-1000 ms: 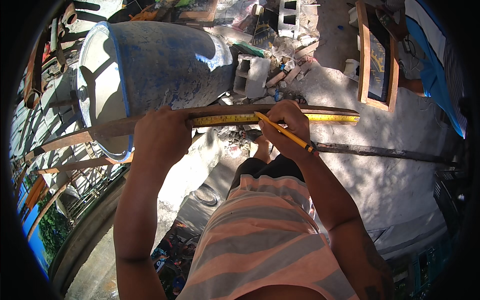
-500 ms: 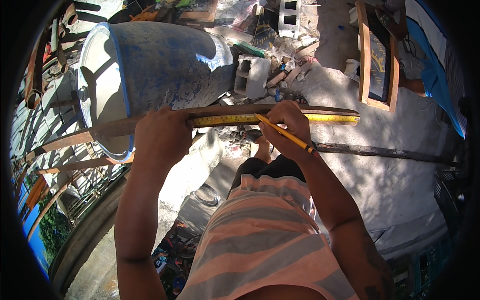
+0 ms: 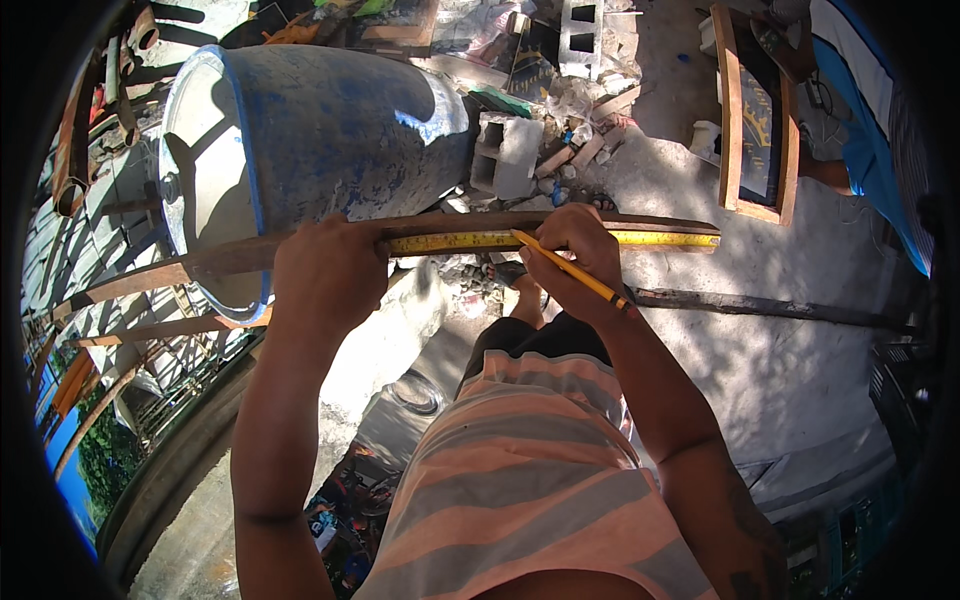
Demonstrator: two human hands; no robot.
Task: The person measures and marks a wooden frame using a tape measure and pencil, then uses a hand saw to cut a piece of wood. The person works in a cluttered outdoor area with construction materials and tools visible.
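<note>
My left hand (image 3: 330,270) is closed on a long brown wooden plank (image 3: 160,275) that runs crosswise in front of me, its thumb by a yellow tape measure (image 3: 455,242). The tape lies along the plank toward its right end, showing on both sides of my right hand (image 3: 575,265). My right hand is closed round a yellow pencil (image 3: 585,277) and rests at the plank; the pencil's tip touches or hovers just at the tape's markings. The fingertips of both hands are partly hidden.
A scuffed blue drum (image 3: 340,125) lies on its side behind the plank, beside concrete blocks (image 3: 505,160) and rubble. A wooden frame (image 3: 730,110) is at upper right, near another person's leg (image 3: 825,172) and blue cloth. A dark beam (image 3: 760,305) crosses the ground at right.
The view has shifted very slightly, with the scene a little lower and to the right. My hands, the pencil and the tape keep the same arrangement on the plank.
</note>
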